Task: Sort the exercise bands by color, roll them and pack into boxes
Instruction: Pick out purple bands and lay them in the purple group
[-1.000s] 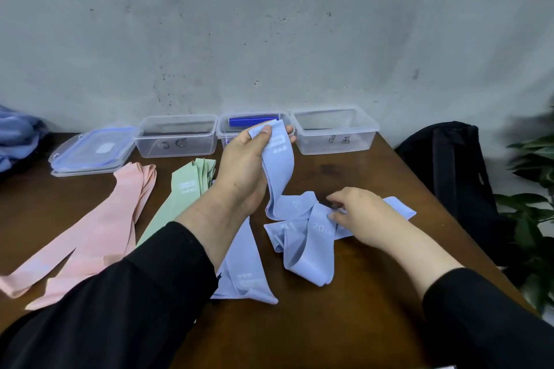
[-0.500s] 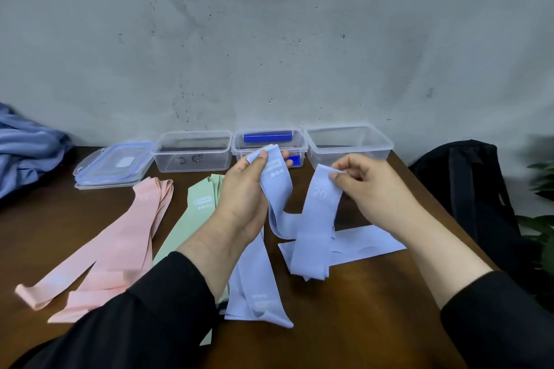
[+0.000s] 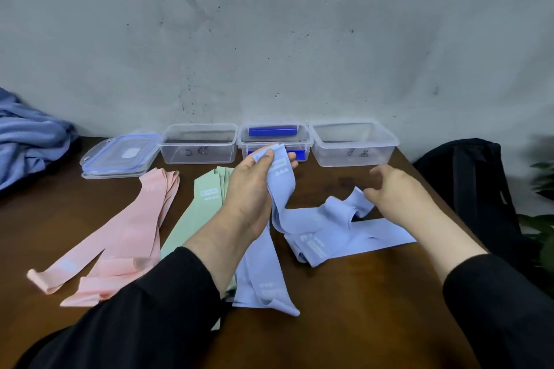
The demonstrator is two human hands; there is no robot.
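A grey, scuffed wall [image 3: 269, 39] fills the upper half of the view, and a dark brown wooden table [image 3: 344, 308] fills the lower half, seen from a person's head looking down at their own two arms in black sleeves. A heap of blue cloth [image 3: 27, 141] lies at the far left of the table, and a black bag [image 3: 470, 183] sits past its right edge. Along the wall stand three clear plastic boxes: the left box [image 3: 198, 144], the middle box [image 3: 302, 141] with something dark blue inside, and the right box [image 3: 353, 144]; a stack of lids [image 3: 120, 156] lies left of them. On the table, from left to right, lie pink bands [image 3: 120, 237], green bands [image 3: 198, 213] and light blue bands [image 3: 329, 234], each group running lengthwise from the boxes toward the person. The left hand [image 3: 254, 192] is raised in front of the middle box and pinches the top end of one light blue band, which hangs down from it. The right hand [image 3: 398, 192] is lower and apart from the left, its fingers loosely curled at a bunched fold of the blue strip; it is blurred, so whether it actually grips the fold cannot be told. The loose blue bands lie crosswise just under and beside the right hand, which is the nearer one to gather them.
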